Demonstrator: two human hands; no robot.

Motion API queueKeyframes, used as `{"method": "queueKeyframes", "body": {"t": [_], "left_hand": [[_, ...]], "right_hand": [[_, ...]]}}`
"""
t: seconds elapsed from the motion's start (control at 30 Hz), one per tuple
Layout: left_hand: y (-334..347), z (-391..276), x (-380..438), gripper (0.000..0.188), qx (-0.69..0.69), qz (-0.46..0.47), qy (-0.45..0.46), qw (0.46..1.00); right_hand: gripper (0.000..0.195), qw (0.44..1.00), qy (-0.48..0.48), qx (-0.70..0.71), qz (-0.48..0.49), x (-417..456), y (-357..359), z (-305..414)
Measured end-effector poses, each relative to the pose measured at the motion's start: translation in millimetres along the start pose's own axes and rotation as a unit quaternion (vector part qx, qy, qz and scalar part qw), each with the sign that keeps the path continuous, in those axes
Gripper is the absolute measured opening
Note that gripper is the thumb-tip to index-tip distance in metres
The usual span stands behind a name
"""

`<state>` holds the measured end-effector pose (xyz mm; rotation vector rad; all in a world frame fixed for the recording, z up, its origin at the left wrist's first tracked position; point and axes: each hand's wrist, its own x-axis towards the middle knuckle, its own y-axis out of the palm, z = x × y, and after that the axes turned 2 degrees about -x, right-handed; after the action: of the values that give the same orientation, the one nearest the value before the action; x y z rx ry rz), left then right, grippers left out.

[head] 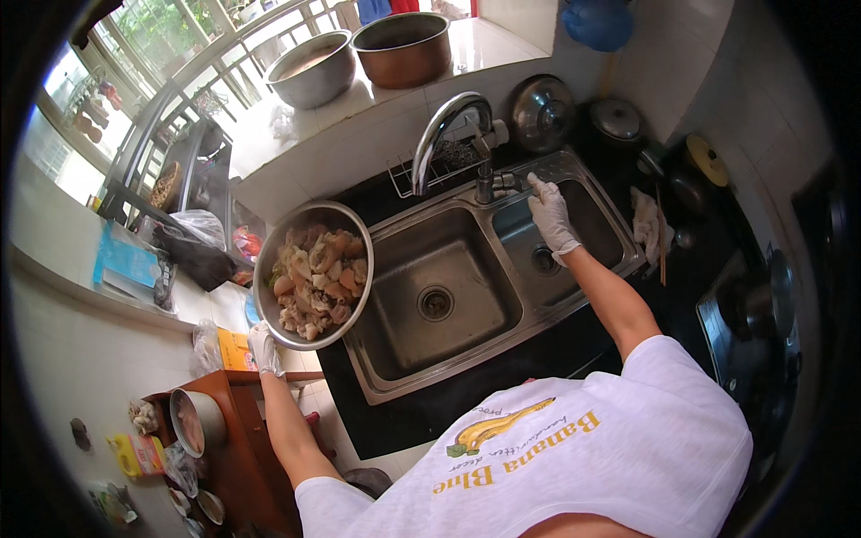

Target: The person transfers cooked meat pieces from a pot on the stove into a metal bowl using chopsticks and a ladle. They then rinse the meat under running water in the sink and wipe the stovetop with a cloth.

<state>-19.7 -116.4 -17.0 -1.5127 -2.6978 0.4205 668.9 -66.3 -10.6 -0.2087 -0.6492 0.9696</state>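
My left hand (266, 350), in a thin whitish glove, grips the lower left rim of a steel bowl (369, 269). Chunks of pale meat (321, 279) fill much of the bowl, which is tilted at the left edge of a double-basin steel sink (430, 383). My right hand (551, 212), gloved too, reaches over the smaller right basin, its fingers by the lever of the chrome faucet (444, 124). Whether the fingers touch the lever cannot be made out. The faucet's spout points down near the large left basin, and no water shows from it.
Two large metal pots (313, 77) (402, 57) stand on the tiled ledge behind the sink. A metal lid (543, 113) leans against the wall. Lidded pots and a white cloth (646, 225) lie to the right. A wooden cabinet (249, 430) is at lower left.
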Motion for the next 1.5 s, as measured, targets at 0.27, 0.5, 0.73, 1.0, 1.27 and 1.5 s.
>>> {"method": "queueKeyframes", "body": {"t": [0.27,0.5,0.73,1.0,1.27,1.5], "left_hand": [[27,-20,-30,0.024,-0.107,0.028,-0.057,0.992],[-29,33,16,0.027,0.106,-0.082,0.062,0.989],[110,-120,-152,0.043,0.246,-0.226,0.308,0.891],[280,-130,-301,0.041,0.14,0.112,0.412,0.893],[500,-82,-464,0.034,0.052,0.411,0.334,0.847],[654,-79,-579,0.027,0.279,0.39,0.486,0.73]], "right_hand": [[0.03,0.998,0.008,0.025,0.048,-69,-28,-5],[0.028,0.967,0.18,0.169,0.064,-131,-110,-32],[0.026,0.924,0.323,0.202,-0.017,-205,-233,-91],[0.025,0.895,0.369,0.247,-0.046,-255,-311,-117],[0.027,0.862,0.401,0.305,0.052,-325,-402,-135],[0.034,0.868,0.44,0.222,0.066,-319,-466,-164]]}}
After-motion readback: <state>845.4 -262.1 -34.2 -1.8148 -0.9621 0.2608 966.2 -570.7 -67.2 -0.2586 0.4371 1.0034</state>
